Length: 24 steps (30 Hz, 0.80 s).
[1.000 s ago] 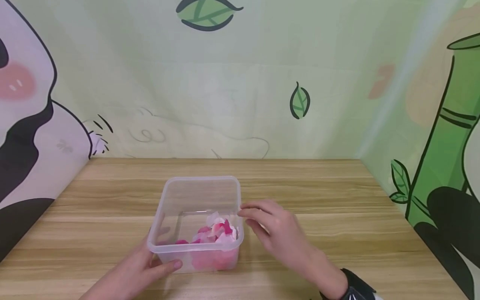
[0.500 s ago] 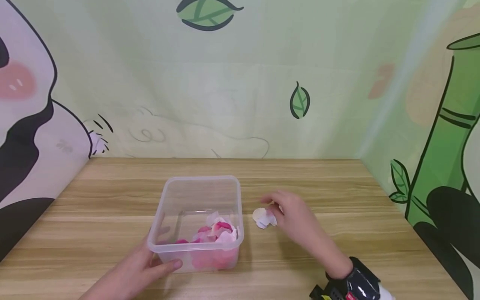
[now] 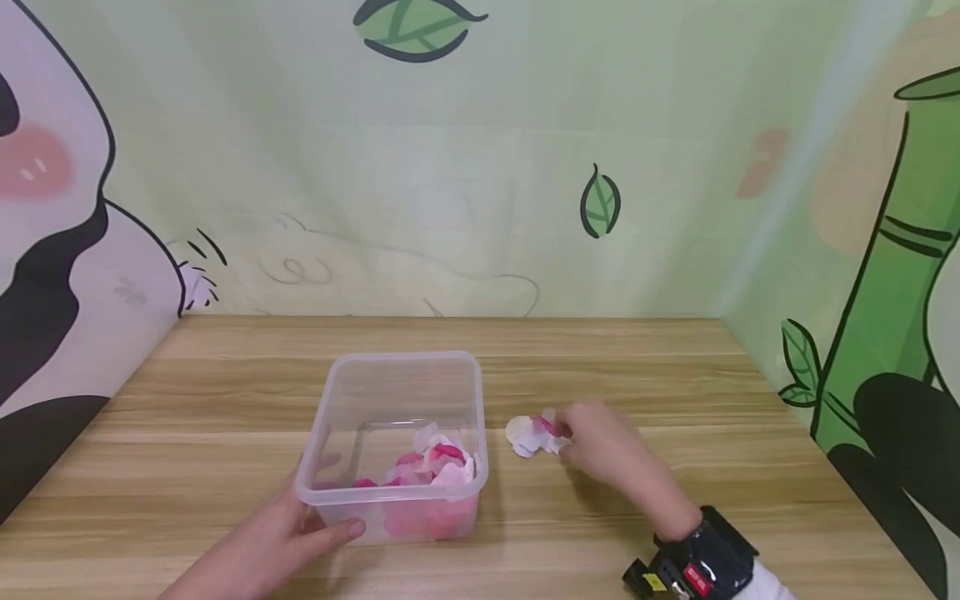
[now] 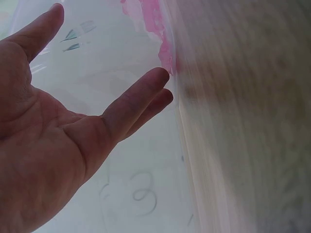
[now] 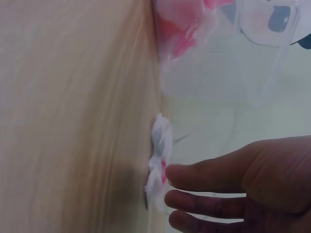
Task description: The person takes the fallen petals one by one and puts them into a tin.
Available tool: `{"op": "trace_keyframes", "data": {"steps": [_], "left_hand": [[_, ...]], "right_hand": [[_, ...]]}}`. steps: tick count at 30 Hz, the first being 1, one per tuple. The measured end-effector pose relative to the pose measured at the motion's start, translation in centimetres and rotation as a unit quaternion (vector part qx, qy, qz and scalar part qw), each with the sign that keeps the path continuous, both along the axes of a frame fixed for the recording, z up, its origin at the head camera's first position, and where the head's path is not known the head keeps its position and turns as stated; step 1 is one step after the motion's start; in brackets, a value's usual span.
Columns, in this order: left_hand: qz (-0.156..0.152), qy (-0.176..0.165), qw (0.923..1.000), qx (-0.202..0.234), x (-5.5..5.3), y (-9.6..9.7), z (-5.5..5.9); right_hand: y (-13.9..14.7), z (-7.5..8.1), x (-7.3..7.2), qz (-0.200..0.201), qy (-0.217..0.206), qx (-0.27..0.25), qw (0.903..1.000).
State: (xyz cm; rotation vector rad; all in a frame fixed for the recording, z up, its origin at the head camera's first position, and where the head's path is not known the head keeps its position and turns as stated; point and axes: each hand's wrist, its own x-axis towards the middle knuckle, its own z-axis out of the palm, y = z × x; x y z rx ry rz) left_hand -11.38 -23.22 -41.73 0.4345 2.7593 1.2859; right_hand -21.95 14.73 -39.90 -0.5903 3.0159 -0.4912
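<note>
A clear plastic box point(image 3: 405, 497) with pink, white and red petals point(image 3: 435, 467) inside stands on the table. My left hand point(image 3: 288, 533) rests against its left front corner, thumb on the front wall; in the left wrist view its fingers point(image 4: 138, 99) look straight and spread. Right of the box lies a small pile of white and pink petals point(image 3: 528, 437). My right hand point(image 3: 607, 446) is at the right side of this pile. In the right wrist view the thumb and fingertips meet the edge of the petals point(image 5: 160, 141), with a gap between thumb and fingers.
The wooden table point(image 3: 225, 417) runs back to a green printed backdrop point(image 3: 480, 167) with leaf drawings. A panda picture point(image 3: 135, 267) covers the left wall. A black wrist strap point(image 3: 708, 550) with a small device sits on the right wrist.
My right hand has moved from the box's right rim to the right, over to the small petal pile, where a pink petal now shows. The left hand and the box have stayed still.
</note>
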Motion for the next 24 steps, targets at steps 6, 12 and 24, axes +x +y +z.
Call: {"op": "trace_keyframes", "data": {"steps": [6,12,24], "left_hand": [[-0.001,-0.015,0.9999,0.008,0.0,0.0,0.1],[0.0,-0.012,0.9999,0.007,0.0,0.0,0.1],[-0.006,-0.014,0.9998,0.013,0.0,-0.1,0.0]], "right_hand": [[0.2,-0.8,-0.1,0.007,-0.01,0.017,0.9998],[0.2,-1.1,-0.1,0.01,0.0,0.022,0.9997],[0.3,-1.2,-0.3,0.007,-0.002,0.026,0.9996]]}}
